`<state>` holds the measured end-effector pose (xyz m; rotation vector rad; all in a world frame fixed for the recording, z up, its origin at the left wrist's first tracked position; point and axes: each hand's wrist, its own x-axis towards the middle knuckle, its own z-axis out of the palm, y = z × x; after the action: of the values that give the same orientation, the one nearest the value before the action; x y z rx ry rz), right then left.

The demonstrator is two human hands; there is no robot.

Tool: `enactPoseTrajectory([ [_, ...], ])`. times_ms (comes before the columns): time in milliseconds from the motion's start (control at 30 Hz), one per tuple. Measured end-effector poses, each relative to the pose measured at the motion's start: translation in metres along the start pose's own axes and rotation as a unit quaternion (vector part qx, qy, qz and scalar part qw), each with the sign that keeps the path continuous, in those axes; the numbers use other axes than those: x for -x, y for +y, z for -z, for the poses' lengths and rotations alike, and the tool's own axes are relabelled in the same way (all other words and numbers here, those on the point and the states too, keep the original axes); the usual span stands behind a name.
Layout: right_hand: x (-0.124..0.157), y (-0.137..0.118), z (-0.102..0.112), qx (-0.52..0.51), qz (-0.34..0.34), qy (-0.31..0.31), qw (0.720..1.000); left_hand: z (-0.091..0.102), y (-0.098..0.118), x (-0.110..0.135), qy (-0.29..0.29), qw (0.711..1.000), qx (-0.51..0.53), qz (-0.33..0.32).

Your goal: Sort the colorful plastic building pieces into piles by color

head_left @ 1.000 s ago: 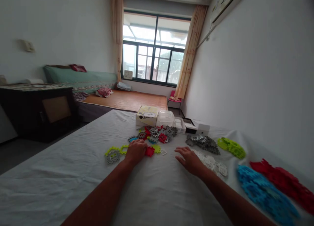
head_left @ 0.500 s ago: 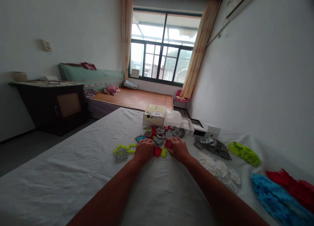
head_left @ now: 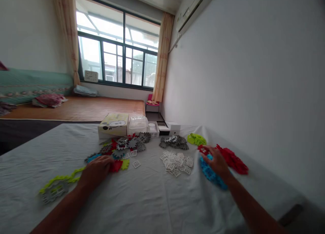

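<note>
My right hand (head_left: pixel 217 160) pinches a red toothed building piece (head_left: pixel 202 149) with a small window-like centre. It hangs over the blue toothed pieces (head_left: pixel 212 173), next to the pile of red pieces (head_left: pixel 235 160). On the left, my left hand (head_left: pixel 96 170) is closed, fingers curled down at a flat red piece (head_left: pixel 116 166). What its fingertips hold, if anything, is hidden. A lime piece (head_left: pixel 125 164) adjoins that red one. Just behind lies a mixed heap of grey and red pieces (head_left: pixel 132 143). Lime and grey pieces (head_left: pixel 56 190) lie left of my left wrist.
White window-frame pieces (head_left: pixel 177 163) form a pile mid-table, with a few loose ones (head_left: pixel 136 164) further left. Behind are grey pieces (head_left: pixel 174 142) and lime pieces (head_left: pixel 196 139). A yellow box (head_left: pixel 113 125) and a clear plastic container (head_left: pixel 138 125) stand at the back edge.
The view has swung right. My right hand has moved from the mixed heap across to the red and blue piles, carrying the red piece. My left hand stays by the flat red piece.
</note>
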<state>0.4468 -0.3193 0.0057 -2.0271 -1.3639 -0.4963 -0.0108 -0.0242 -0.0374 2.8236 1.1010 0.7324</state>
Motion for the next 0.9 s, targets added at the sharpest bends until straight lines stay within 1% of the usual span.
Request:
enactPoseTrajectory([
  [67, 0.002, 0.073, 0.024, 0.076, -0.09, 0.047, 0.992, 0.001, 0.003, 0.0, -0.003, 1.0, 0.003, -0.002],
  [100, 0.004, 0.106, 0.033, 0.102, -0.142, 0.058, 0.983, 0.001, 0.004, 0.0, -0.004, 1.0, 0.004, 0.0],
  [167, 0.014, 0.16, 0.045, 0.136, -0.223, 0.068, 0.963, 0.003, 0.006, 0.0, -0.008, 1.0, 0.004, 0.006],
  [200, 0.019, 0.18, 0.047, 0.142, -0.257, 0.068, 0.954, 0.003, 0.007, 0.001, -0.01, 1.0, 0.005, 0.007],
  [233, 0.025, 0.195, 0.048, 0.141, -0.281, 0.062, 0.947, 0.003, 0.007, 0.001, -0.012, 1.0, 0.006, 0.007],
  [300, 0.034, 0.212, 0.047, 0.134, -0.308, 0.042, 0.941, 0.003, 0.005, 0.001, -0.014, 1.0, 0.009, 0.002],
  [367, 0.037, 0.211, 0.046, 0.143, -0.317, 0.031, 0.937, 0.001, 0.002, 0.0, -0.012, 1.0, 0.009, 0.002],
  [400, 0.036, 0.206, 0.045, 0.16, -0.312, 0.039, 0.936, 0.0, 0.002, 0.0, -0.01, 1.0, 0.009, 0.006],
  [433, 0.033, 0.196, 0.043, 0.179, -0.296, 0.057, 0.936, 0.0, 0.002, 0.0, -0.007, 1.0, 0.01, 0.015],
  [467, 0.027, 0.183, 0.04, 0.193, -0.265, 0.077, 0.942, 0.0, 0.004, 0.001, -0.003, 1.0, 0.012, 0.025],
  [533, 0.012, 0.146, 0.03, 0.189, -0.162, 0.107, 0.963, 0.002, 0.012, 0.003, 0.004, 0.999, 0.021, 0.044],
  [567, 0.003, 0.122, 0.022, 0.169, -0.101, 0.107, 0.975, 0.003, 0.018, 0.004, 0.001, 0.999, 0.031, 0.039],
  [633, -0.012, 0.063, 0.0, 0.107, 0.006, 0.082, 0.991, 0.006, 0.029, 0.006, -0.017, 0.998, 0.06, 0.025],
  [700, -0.019, -0.007, -0.025, 0.033, 0.086, 0.034, 0.995, 0.008, 0.036, 0.007, -0.01, 0.996, 0.09, 0.023],
  [767, -0.016, -0.082, -0.05, -0.051, 0.155, -0.04, 0.986, 0.009, 0.036, 0.008, 0.014, 0.994, 0.102, 0.025],
  [833, -0.006, -0.152, -0.072, -0.118, 0.217, -0.14, 0.959, 0.01, 0.031, 0.01, 0.047, 0.994, 0.094, 0.039],
  [900, 0.005, -0.212, -0.091, -0.143, 0.255, -0.219, 0.931, 0.012, 0.023, 0.011, 0.081, 0.992, 0.079, 0.058],
])
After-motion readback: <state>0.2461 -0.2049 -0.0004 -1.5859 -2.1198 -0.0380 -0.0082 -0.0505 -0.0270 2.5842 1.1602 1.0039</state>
